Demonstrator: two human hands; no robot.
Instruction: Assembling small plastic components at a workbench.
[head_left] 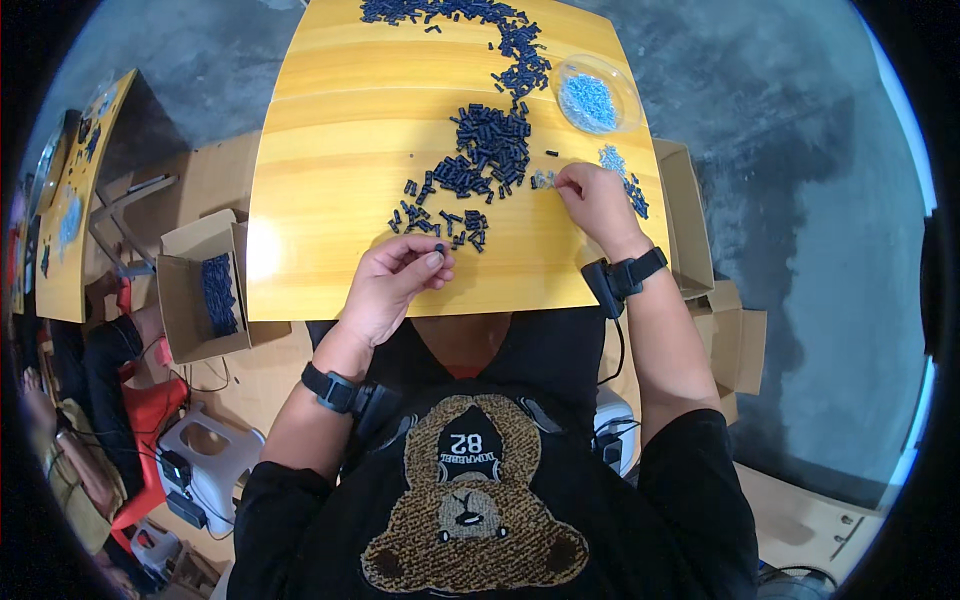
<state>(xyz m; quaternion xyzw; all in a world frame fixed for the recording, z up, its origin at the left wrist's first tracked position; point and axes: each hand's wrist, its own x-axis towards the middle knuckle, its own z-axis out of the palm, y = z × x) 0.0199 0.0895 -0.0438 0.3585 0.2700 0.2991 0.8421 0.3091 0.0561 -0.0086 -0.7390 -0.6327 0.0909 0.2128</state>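
My left hand (pixel 392 285) rests over the near edge of the yellow wooden table (pixel 330 150), its fingertips pinched on a small dark plastic piece (pixel 440 247). My right hand (pixel 597 203) reaches further out, fingers closed on a small grey part (pixel 545 180) lying on the tabletop. A long scatter of dark blue plastic pieces (pixel 490 145) runs from the far edge down to just beyond my left hand. A few light blue pieces (pixel 612 160) lie beside my right hand. Both wrists wear black bands.
A clear round dish (pixel 597 95) of light blue pieces sits at the table's right far side. An open cardboard box (pixel 205 290) holding dark blue pieces stands left of the table, more boxes (pixel 700 260) to the right. Another person sits at the far left by a second yellow table (pixel 75 190).
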